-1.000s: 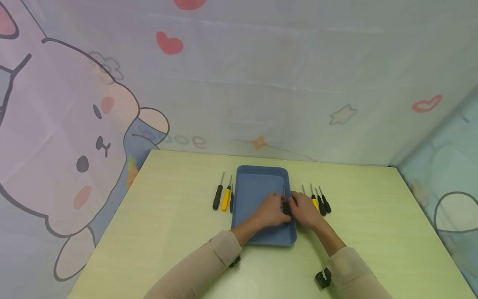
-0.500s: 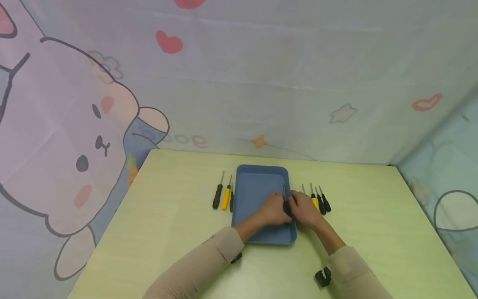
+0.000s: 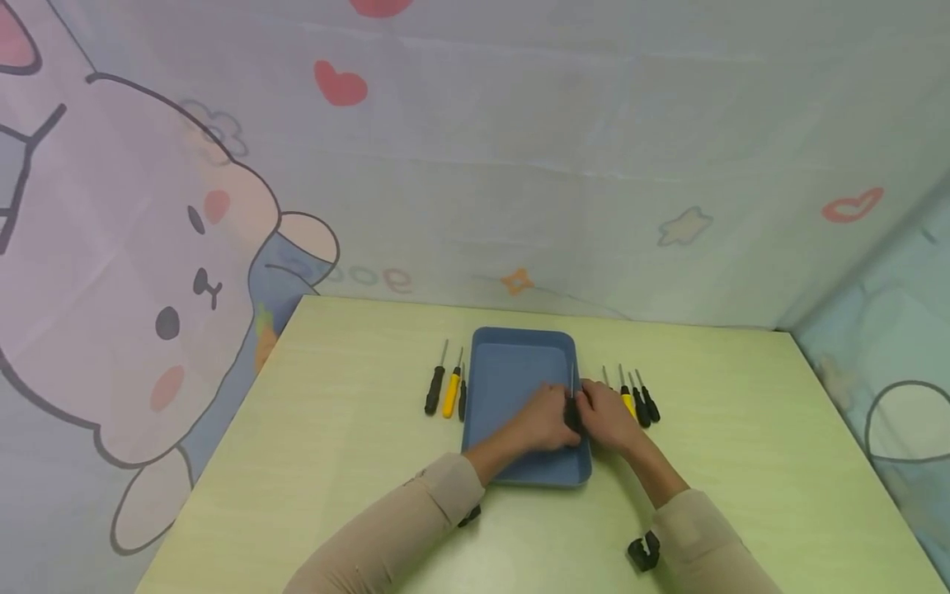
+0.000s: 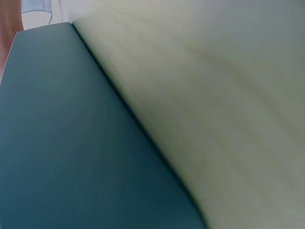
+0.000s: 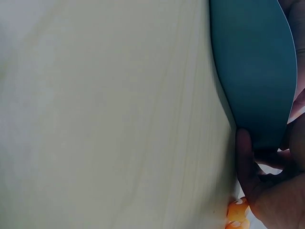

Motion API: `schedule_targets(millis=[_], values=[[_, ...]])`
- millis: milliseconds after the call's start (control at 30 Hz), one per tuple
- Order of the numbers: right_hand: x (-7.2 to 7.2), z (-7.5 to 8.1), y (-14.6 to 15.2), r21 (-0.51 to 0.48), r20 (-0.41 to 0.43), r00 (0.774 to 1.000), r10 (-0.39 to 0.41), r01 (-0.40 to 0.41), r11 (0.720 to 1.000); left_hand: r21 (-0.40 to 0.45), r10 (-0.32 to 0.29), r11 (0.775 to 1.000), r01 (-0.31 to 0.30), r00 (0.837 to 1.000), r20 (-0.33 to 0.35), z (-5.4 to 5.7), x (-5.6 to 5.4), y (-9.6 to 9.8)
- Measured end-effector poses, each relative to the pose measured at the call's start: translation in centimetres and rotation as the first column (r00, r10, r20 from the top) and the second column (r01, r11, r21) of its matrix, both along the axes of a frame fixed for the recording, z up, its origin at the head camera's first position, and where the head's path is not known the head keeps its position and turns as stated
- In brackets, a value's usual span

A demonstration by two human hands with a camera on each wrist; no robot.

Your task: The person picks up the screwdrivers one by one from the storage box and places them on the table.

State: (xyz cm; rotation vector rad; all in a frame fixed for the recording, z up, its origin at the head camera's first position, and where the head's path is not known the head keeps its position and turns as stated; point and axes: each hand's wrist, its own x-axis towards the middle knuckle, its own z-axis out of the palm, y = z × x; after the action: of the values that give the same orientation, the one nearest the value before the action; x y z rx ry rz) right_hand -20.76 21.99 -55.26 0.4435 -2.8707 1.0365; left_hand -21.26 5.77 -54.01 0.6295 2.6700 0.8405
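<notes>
A blue tray (image 3: pixel 519 335) lies on the table with its long sides running away from me. Inside it, along the right wall, my left hand (image 3: pixel 542 417) grips a screwdriver (image 3: pixel 572 412) by its black handle, the thin shaft pointing to the far end. My right hand (image 3: pixel 609 419) holds the tray's right wall, its thumb side close to the screwdriver handle. In the right wrist view, a finger (image 5: pixel 244 148) presses on the wall's outer face. The left wrist view shows mostly the tray's outer wall (image 4: pixel 71 124).
Left of the tray lie a black screwdriver (image 3: pixel 435 389), a yellow one (image 3: pixel 450 398) and a small black one (image 3: pixel 463 402). Several more, including a yellow-handled screwdriver (image 3: pixel 627 401), lie to the right, partly behind my right hand. A black notched piece (image 3: pixel 643 551) sits near my right sleeve.
The screwdriver in my left hand has shifted slightly right, closer to the tray's right wall. The right hand and the tray have stayed in place.
</notes>
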Motion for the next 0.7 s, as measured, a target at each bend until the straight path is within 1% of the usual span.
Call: schedule_targets(millis=[133, 200, 300, 400, 533, 633, 700], values=[[0.14, -0.13, 0.19, -0.003, 0.011, 1.000, -0.004, 0.004, 1.000, 0.033, -0.015, 0.999, 0.015, 1.000, 0.002, -0.33, 0.10, 0.08], [0.16, -0.28, 0.21, -0.002, 0.015, 1.000, -0.004, 0.004, 1.000, 0.047, -0.009, 0.999, 0.009, 1.000, 0.004, -0.32, 0.21, 0.11], [0.20, -0.41, 0.17, -0.006, 0.023, 1.000, -0.005, 0.005, 1.000, 0.070, 0.016, 0.997, -0.017, 1.000, 0.017, -0.28, 0.40, 0.21], [0.23, -0.48, 0.17, -0.014, 0.015, 1.000, -0.008, 0.008, 1.000, 0.088, 0.034, 0.996, -0.036, 0.999, 0.019, -0.13, 0.58, 0.29], [0.25, -0.51, 0.19, -0.024, -0.017, 1.000, 0.002, -0.002, 1.000, 0.070, 0.028, 0.997, -0.027, 1.000, -0.013, -0.05, 0.68, 0.35], [0.19, -0.42, 0.16, -0.029, -0.024, 1.000, 0.008, -0.009, 1.000, 0.058, 0.021, 0.998, -0.019, 0.999, -0.031, -0.04, 0.65, 0.34], [0.11, -0.33, 0.18, -0.034, -0.007, 1.000, 0.006, -0.006, 0.999, 0.057, 0.019, 0.998, -0.017, 0.999, -0.038, -0.06, 0.60, 0.33]])
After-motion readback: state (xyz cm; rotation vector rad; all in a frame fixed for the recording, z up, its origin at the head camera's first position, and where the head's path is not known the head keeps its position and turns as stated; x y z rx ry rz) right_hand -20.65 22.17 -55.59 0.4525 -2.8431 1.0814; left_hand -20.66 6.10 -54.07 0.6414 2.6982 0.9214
